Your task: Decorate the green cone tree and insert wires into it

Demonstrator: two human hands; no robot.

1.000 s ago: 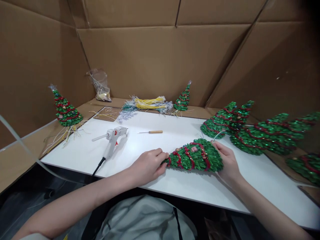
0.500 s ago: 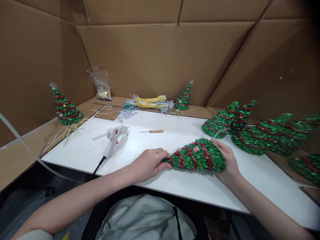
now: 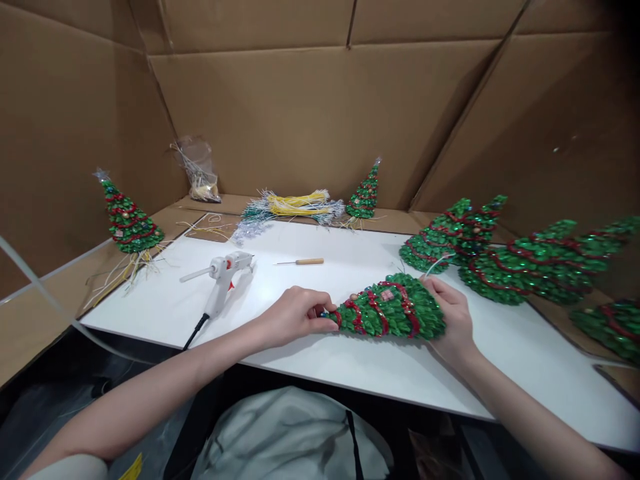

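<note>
No txt, labels, brands, nos. or signs legible on anything in view rn.

Room for a hand to pass shows on my remote feed over the white board (image 3: 350, 250), between the awl (image 3: 310, 261) and the green tree (image 3: 383, 310) spanning left hand (image 3: 297, 317) and right hand (image 3: 453, 320). The glue gun (image 3: 221, 287) leaves a narrow gap at the awl's tip; decorated trees (image 3: 500, 270) block the right, a wire bundle (image 3: 300, 205) the back.

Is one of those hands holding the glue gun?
No, the glue gun sits on the white board, while the left hand and the right hand are both on a tree.
</note>
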